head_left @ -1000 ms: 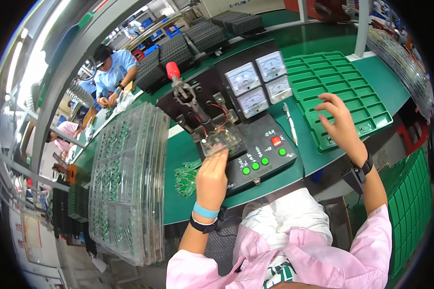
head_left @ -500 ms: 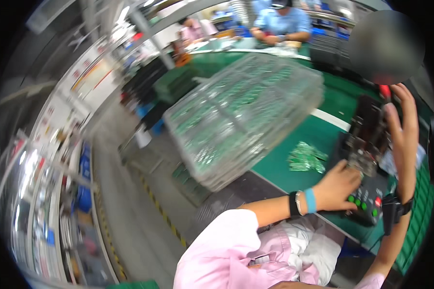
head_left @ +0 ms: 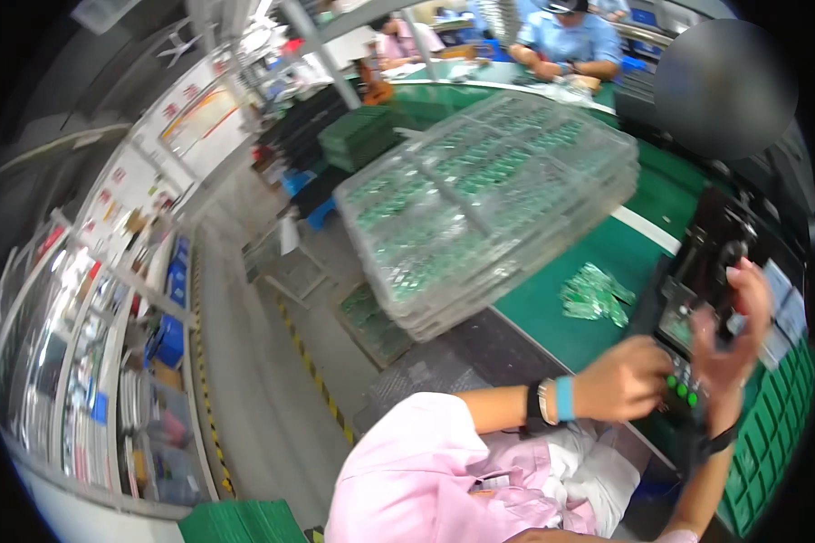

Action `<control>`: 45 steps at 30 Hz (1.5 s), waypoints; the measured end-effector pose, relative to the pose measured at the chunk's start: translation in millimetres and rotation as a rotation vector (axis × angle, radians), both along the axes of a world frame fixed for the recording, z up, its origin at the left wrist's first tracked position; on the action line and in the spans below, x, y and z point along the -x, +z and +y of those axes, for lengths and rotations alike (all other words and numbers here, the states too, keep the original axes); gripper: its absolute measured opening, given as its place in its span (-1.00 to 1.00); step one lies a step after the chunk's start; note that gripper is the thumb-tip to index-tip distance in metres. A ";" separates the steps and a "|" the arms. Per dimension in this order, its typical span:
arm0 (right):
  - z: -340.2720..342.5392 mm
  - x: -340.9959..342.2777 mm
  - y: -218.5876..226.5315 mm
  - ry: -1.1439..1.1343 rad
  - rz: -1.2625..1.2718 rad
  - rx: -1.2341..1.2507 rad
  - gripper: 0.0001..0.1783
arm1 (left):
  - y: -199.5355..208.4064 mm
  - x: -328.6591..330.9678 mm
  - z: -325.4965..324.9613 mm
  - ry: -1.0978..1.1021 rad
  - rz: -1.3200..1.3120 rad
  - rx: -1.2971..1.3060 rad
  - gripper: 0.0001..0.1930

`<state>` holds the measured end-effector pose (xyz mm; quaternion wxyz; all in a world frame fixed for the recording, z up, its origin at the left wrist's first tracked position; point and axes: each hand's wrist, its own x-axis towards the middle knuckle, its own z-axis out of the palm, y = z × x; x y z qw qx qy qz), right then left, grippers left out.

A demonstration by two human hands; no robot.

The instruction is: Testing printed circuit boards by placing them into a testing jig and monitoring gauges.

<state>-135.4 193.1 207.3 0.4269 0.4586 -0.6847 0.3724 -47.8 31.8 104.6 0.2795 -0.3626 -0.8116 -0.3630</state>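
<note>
Black fixture (head_left: 666, 317) — round green buttons (head_left: 682, 391) near its front — sits on green tabletop (head_left: 552, 337).

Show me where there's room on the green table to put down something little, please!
Bare green table lies between the clear tray stack and the pile of green circuit boards. That patch reaches past the pile to the white stripe. It's crowded around the black box with green buttons, where the left hand and right hand are.

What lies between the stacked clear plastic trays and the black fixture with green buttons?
A loose pile of green circuit boards, on the green tabletop; head view.
</note>
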 end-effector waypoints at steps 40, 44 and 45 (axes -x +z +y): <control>1.1 58.9 75.0 0.057 -0.008 0.208 -0.41 | 50.5 34.3 -50.4 0.252 -0.149 0.251 -0.21; -11.5 84.5 60.5 -0.157 -0.505 0.411 -0.59 | 41.2 22.3 -78.8 0.371 -0.196 0.310 -0.42; -7.1 78.8 47.3 -0.178 -0.412 0.475 -0.66 | 37.4 19.7 -88.1 0.412 -0.225 0.338 -0.48</control>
